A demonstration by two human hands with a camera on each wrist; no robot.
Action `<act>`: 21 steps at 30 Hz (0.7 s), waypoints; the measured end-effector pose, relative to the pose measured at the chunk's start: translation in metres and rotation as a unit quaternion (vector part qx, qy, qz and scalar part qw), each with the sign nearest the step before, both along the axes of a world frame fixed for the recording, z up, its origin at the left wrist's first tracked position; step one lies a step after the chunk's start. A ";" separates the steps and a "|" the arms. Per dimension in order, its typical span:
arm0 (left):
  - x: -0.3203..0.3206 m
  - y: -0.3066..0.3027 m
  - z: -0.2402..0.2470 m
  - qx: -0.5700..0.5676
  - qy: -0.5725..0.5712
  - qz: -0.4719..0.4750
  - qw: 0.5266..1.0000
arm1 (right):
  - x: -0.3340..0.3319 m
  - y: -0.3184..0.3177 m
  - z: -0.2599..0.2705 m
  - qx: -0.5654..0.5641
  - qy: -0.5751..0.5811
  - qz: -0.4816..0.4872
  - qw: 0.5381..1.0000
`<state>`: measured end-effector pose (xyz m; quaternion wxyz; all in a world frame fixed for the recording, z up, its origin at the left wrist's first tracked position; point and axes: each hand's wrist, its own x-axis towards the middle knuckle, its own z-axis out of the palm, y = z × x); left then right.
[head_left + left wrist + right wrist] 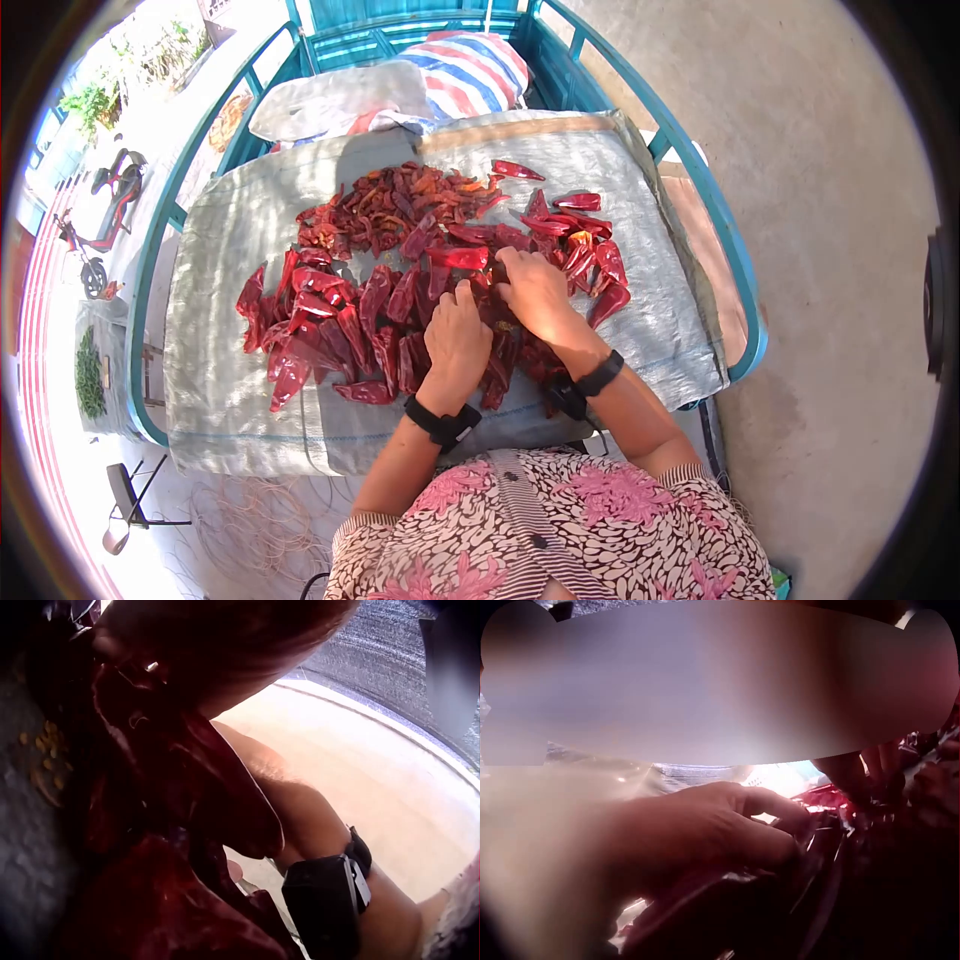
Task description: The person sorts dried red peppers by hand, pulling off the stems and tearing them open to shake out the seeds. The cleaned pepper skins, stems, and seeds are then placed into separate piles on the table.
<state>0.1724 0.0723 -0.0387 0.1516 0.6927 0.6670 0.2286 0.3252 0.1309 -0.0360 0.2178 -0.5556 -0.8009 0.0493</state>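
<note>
- Long, glossy, dark-red dried peppers [340,310] lie in a loose spread before you, mostly to the left of your hands; this nearness presumably lets you reach single pods without stretching.
- Your left hand [458,340] comes in from the near edge, its fingertips among the pods; the left wrist view is too dark to tell whether its grip is narrow on a pod or merely resting.
- Your right hand [538,288] arches over the pods, fingers bent downward and tips meeting dark-red skins; you may be pinching one, but the contact is hidden, so its grip cannot be told.
- The two hands sit close together, an arrangement that would suit work shared between them. A brighter red pepper [458,258] lies just beyond the left fingertips.
- A heap of smaller, shrivelled, orange-red pieces [400,205] lies farther from you, its separate place suggesting a distinct group. Another cluster of glossy pods [600,255] lies to the right of your right hand.
- The grey-white woven plastic sheet [205,340] carries all of these across the teal metal cart [415,20], probably to make a clean surface that catches what drops; small yellow seeds [49,756] lie below the left hand's pods.
</note>
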 end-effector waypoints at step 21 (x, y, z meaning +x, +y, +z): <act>-0.008 -0.009 -0.004 0.029 -0.003 -0.054 0.998 | 0.015 0.029 0.005 0.083 -0.090 -0.028 0.992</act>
